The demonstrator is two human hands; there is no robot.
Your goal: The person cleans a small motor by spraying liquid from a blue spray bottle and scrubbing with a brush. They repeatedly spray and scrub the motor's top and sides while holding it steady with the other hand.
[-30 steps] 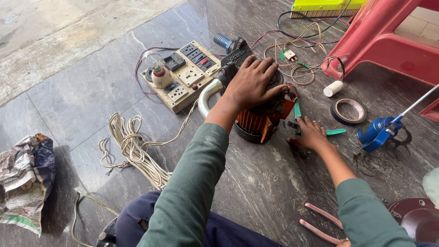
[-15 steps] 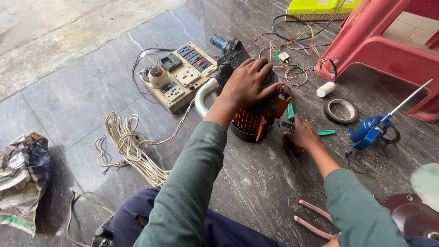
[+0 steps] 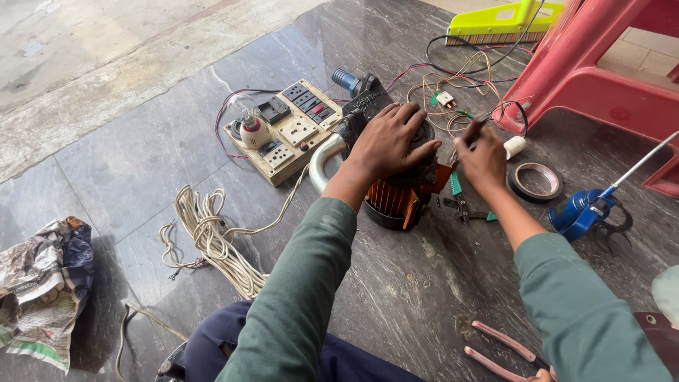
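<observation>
My left hand (image 3: 389, 138) lies spread over the top of a small electric motor (image 3: 396, 201) with an orange ribbed body and black casing, gripping it on the grey stone floor. A curved metal pipe (image 3: 322, 159) comes out of the motor's left side. Just right of the motor, my right hand (image 3: 484, 159) is closed on a thin dark tool (image 3: 472, 129) whose tip points up toward a tangle of thin wires (image 3: 453, 88). A green-handled tool (image 3: 456, 185) lies on the floor under that hand.
A wooden switchboard (image 3: 283, 131) with sockets lies left of the motor, a coil of white cable (image 3: 212, 240) below it. A tape roll (image 3: 537, 180), a blue tool (image 3: 580, 212), pink-handled pliers (image 3: 502, 350), a red plastic stool (image 3: 594, 64) and crumpled newspaper (image 3: 39, 283) lie around.
My right hand has risen from the floor beside the green-handled tool to the wires by the motor, now holding the thin dark tool. My left hand stays on the motor.
</observation>
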